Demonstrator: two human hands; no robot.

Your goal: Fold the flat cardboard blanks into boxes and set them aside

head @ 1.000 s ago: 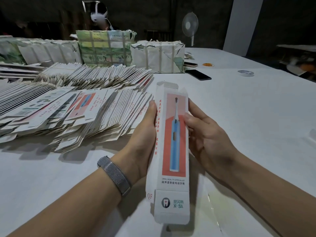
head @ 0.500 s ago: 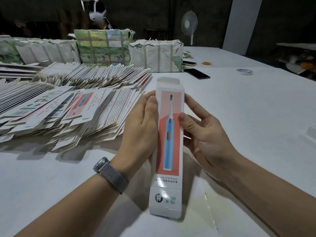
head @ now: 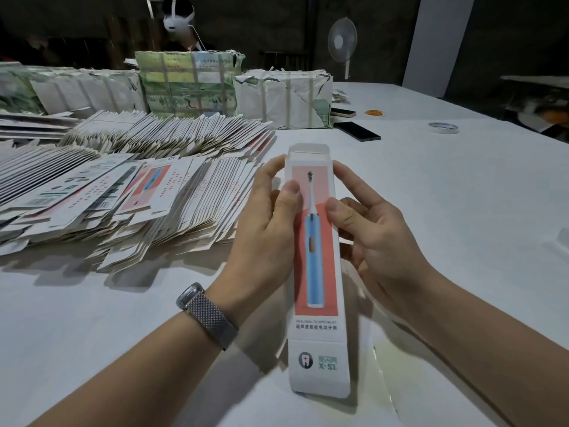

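Here both hands [head: 268,229] [head: 369,241] grip the seemingly part-folded box [head: 317,272].

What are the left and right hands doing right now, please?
Left hand: holding the long white cardboard toothbrush box.
Right hand: holding the same box.

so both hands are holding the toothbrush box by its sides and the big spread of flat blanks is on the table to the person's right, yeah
Not quite: the flat blanks lie on the table to the person's left, not the right, as the head view shows. The rest holds: the left hand and the right hand hold the toothbrush box by its long sides.
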